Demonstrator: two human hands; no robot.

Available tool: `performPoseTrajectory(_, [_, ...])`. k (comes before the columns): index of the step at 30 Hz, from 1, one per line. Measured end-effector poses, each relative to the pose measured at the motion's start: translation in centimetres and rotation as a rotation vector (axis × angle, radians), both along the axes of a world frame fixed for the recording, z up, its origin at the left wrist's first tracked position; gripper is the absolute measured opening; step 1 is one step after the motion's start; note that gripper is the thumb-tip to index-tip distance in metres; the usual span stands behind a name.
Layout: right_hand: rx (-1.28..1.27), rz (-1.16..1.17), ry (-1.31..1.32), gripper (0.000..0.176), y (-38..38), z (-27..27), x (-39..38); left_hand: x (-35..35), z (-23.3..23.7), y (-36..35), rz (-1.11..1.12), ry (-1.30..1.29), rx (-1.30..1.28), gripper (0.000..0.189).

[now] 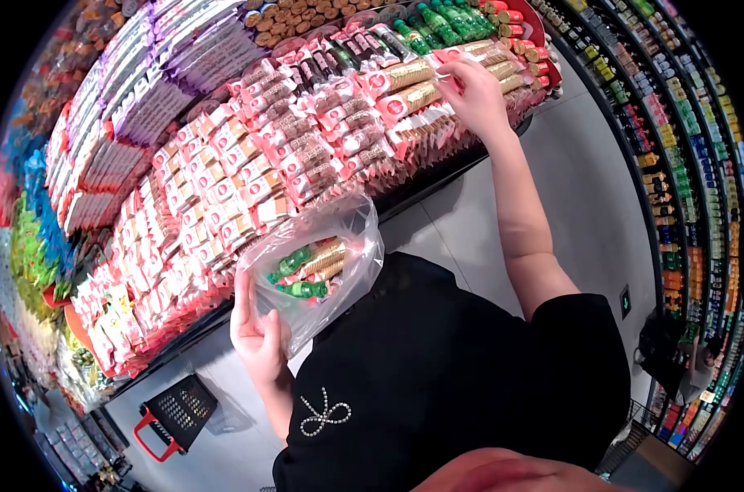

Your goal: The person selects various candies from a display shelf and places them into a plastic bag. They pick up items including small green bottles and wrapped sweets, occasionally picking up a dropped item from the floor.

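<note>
My left hand [261, 340] holds a clear plastic bag [356, 283] by its side, thumb and fingers spread around the rim. The bag's mouth gapes upward. Inside it lie green bottle-shaped packs [305, 289] and a gold-wrapped snack pack [324, 258]. Out at the far right of the display, my right hand [476, 100] has its fingers bent together at the end of another gold-wrapped snack pack [413, 100]. Its fingertips are partly hidden, but they appear to pinch the wrapper.
Rows of small red-and-white packets [224, 164] cover the display, with green bottle-shaped packs [442, 23] at its far end. Stacked purple-and-white packages [155, 98] stand behind. A black basket with a red handle [179, 416] is on the floor. Stocked shelves [675, 164] curve along the right.
</note>
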State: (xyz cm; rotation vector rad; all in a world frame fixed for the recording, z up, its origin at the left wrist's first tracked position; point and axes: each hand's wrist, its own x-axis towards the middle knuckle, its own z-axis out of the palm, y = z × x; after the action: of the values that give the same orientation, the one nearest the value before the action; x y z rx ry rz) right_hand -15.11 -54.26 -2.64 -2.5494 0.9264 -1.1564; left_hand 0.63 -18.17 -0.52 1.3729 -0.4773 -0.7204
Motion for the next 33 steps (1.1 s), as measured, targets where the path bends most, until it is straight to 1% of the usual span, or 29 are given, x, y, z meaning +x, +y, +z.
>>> performPoseTrajectory(2, [-0.014,0.028,0.012,0.014,-0.7,-0.5,1.2,0.0,0.3,0.0,-0.002,0.017,-0.013,0.059])
performPoseTrajectory(3, [-0.12,0.064,-0.026,0.013,-0.8,-0.6,1.9,0.0,0.1,0.0,-0.017,0.011,-0.028,0.06])
performPoseTrajectory(4, [-0.052,0.131,0.001,0.013,-0.8,-0.5,2.6,0.1,0.0,0.0,-0.034,0.005,-0.043,0.061])
performPoseTrajectory(6, [-0.064,0.117,-0.011,0.014,-0.4,-0.8,4.4,0.1,-0.1,-0.2,-0.017,-0.021,-0.035,0.061])
performPoseTrajectory(8, [-0.017,0.032,0.006,0.017,-0.8,-1.1,6.1,-0.1,0.2,-0.1,-0.022,0.043,-0.028,0.062])
performPoseTrajectory(10, [-0.062,-0.097,-0.021,0.021,-1.5,-0.6,7.7,-0.1,0.1,-0.1,-0.029,0.041,-0.035,0.061])
performPoseTrajectory(11, [-0.009,-0.13,0.05,0.034,-2.5,-0.7,8.4,-0.1,0.3,-0.1,-0.031,0.047,-0.025,0.061])
performPoseTrajectory(12, [-0.009,-0.131,0.049,0.034,-2.5,-0.3,9.0,-0.1,0.4,-0.2,-0.033,0.053,-0.014,0.061])
performPoseTrajectory(14, [0.153,-0.349,0.373,0.05,-2.2,1.2,10.3,-0.2,0.4,-0.2,-0.029,0.061,-0.011,0.061])
performPoseTrajectory(15, [0.248,-0.357,0.479,0.062,-2.7,1.5,10.9,-0.2,0.4,-0.1,-0.024,0.069,-0.007,0.06])
performPoseTrajectory(16, [0.252,-0.353,0.479,0.062,-3.0,1.4,11.4,-0.1,0.5,-0.1,-0.021,0.068,-0.003,0.06])
performPoseTrajectory(18, [0.175,-0.395,0.554,0.062,-3.1,1.1,12.2,0.0,0.5,-0.1,-0.042,0.093,-0.007,0.059])
performPoseTrajectory(20, [0.302,-0.345,0.643,0.059,-3.4,1.7,12.8,0.1,0.3,0.2,-0.032,0.079,0.005,0.059])
performPoseTrajectory(22, [0.294,-0.294,0.694,0.055,-3.5,2.0,13.0,0.3,0.1,-0.1,-0.029,0.058,-0.009,0.059])
performPoseTrajectory(25, [0.301,-0.278,0.732,0.051,-3.2,2.5,13.1,0.3,0.0,0.0,-0.06,0.077,-0.031,0.059])
performPoseTrajectory(33, [0.335,-0.287,0.74,0.048,-3.7,2.3,13.7,0.6,-0.3,-0.1,-0.063,0.091,-0.03,0.058])
